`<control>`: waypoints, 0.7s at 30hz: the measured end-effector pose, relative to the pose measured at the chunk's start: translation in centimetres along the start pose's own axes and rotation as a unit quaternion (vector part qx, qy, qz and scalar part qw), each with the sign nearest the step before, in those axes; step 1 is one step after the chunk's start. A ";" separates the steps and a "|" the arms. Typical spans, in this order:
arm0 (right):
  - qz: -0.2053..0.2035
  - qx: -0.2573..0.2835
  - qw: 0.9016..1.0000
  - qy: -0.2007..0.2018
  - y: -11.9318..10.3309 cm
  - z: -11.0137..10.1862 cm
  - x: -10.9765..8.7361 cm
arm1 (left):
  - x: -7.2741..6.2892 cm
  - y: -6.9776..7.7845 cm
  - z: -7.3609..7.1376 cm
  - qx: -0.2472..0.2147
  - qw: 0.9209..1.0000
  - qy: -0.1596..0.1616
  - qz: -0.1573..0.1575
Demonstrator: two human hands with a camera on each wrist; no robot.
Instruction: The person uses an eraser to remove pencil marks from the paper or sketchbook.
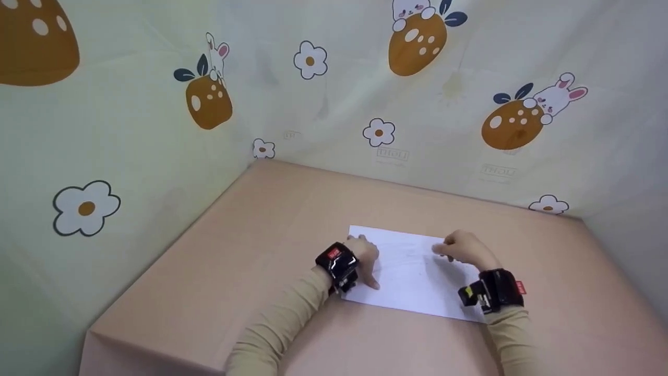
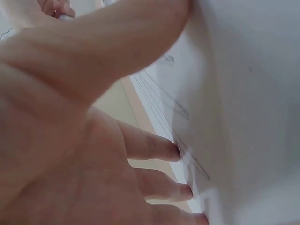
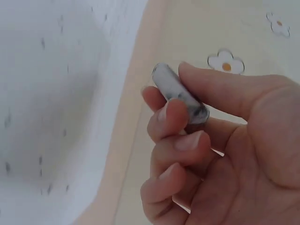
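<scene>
A white sheet of paper (image 1: 412, 290) lies flat on the table, with faint pencil lines (image 2: 161, 96) on it in the left wrist view. My left hand (image 1: 365, 256) rests on the sheet's left part, fingers spread and fingertips touching the paper. Over the right part of the sheet, my right hand (image 1: 464, 248) pinches a small white eraser (image 3: 174, 88) between thumb and fingers. Grey smudges mark the eraser's lower end. It appears raised off the paper in the right wrist view. Dark eraser crumbs (image 3: 41, 160) are scattered over the sheet.
A tan cloth covers the table (image 1: 250, 250), whose front left edge shows. Behind and to the left hangs a pale curtain (image 1: 141, 141) printed with flowers, rabbits and orange fruit. Black camera bands (image 1: 338, 263) sit on both wrists.
</scene>
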State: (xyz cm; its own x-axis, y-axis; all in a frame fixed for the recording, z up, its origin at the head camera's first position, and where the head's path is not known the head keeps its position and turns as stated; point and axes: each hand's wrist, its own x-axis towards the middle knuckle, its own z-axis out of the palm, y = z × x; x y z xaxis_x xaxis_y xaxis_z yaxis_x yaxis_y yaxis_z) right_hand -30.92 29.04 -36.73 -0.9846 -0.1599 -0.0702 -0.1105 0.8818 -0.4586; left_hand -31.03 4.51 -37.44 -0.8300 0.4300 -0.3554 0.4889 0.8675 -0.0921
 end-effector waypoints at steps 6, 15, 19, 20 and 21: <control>-0.065 -0.009 0.998 0.006 -3.9 3.8 0.8 | -0.1 0.1 0.0 -0.006 1.000 0.007 -0.008; 0.009 -0.086 0.995 0.051 -4.1 4.1 0.9 | 0.6 0.1 -0.2 -0.007 1.000 -0.004 -0.002; 0.071 -0.120 0.988 0.070 -3.0 3.0 0.6 | 0.4 0.1 -0.1 -0.007 1.000 0.003 0.000; 0.071 -0.128 0.987 0.072 -3.1 3.0 0.6 | 0.3 0.0 -0.1 -0.007 1.000 0.003 0.001; 0.063 -0.124 0.988 0.070 -3.3 3.1 0.6 | 0.3 0.0 -0.1 -0.003 1.000 0.003 0.003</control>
State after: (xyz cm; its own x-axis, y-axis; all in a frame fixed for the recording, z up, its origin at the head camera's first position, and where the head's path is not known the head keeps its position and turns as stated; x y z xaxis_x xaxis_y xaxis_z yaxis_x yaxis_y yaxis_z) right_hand -30.70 24.68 -37.95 -0.9998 0.0058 0.0191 0.0014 0.9750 -0.2220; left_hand -31.31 4.68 -37.44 -0.8286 0.4372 -0.3498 0.4925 0.8662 -0.0841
